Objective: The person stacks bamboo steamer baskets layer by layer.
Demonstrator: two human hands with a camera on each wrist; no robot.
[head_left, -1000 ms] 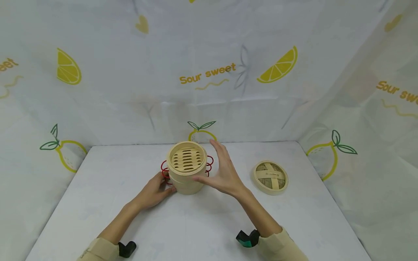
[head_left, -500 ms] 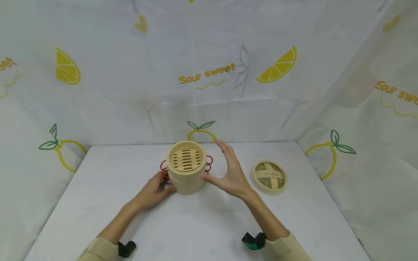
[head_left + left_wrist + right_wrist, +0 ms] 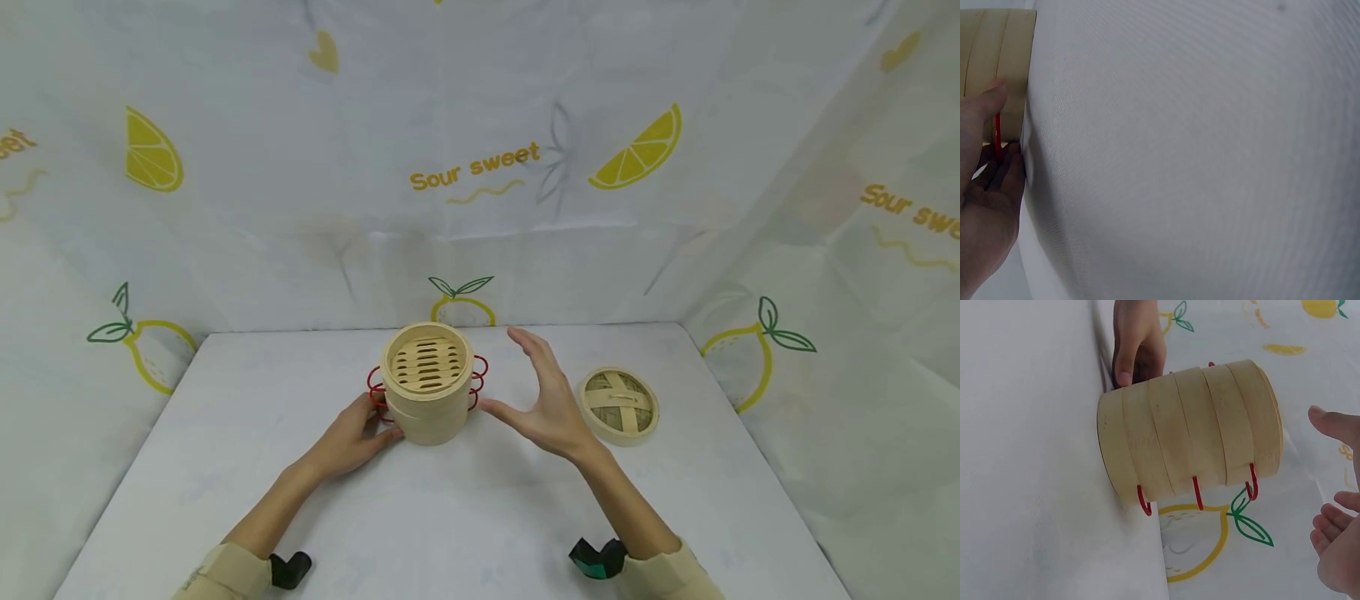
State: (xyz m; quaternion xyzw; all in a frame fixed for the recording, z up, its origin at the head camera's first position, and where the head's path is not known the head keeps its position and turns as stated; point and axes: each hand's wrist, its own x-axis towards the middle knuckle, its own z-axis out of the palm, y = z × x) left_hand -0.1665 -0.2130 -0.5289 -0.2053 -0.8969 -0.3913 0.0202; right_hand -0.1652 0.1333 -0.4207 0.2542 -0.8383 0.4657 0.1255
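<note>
A stack of round bamboo steamer baskets (image 3: 427, 392) with red side handles stands upright on the table, its slatted top basket uncovered. My left hand (image 3: 352, 437) holds the bottom basket at its left side. In the left wrist view the thumb (image 3: 991, 101) lies on the basket's wall near a red handle (image 3: 997, 136), with the other fingers round behind it. Just right of the stack, my right hand (image 3: 551, 408) is spread and holds nothing, thumb and fingers apart. The right wrist view shows that hand (image 3: 1341, 550) apart from the baskets (image 3: 1188, 431).
A round bamboo lid (image 3: 619, 406) with crossed strips lies on the white table (image 3: 450, 525), right of my right hand. A white curtain (image 3: 337, 158) printed with lemons hangs behind and beside the table.
My right hand has moved rightward, away from the steamer stack, with its fingers still spread. My left hand and the stack have stayed in place.
</note>
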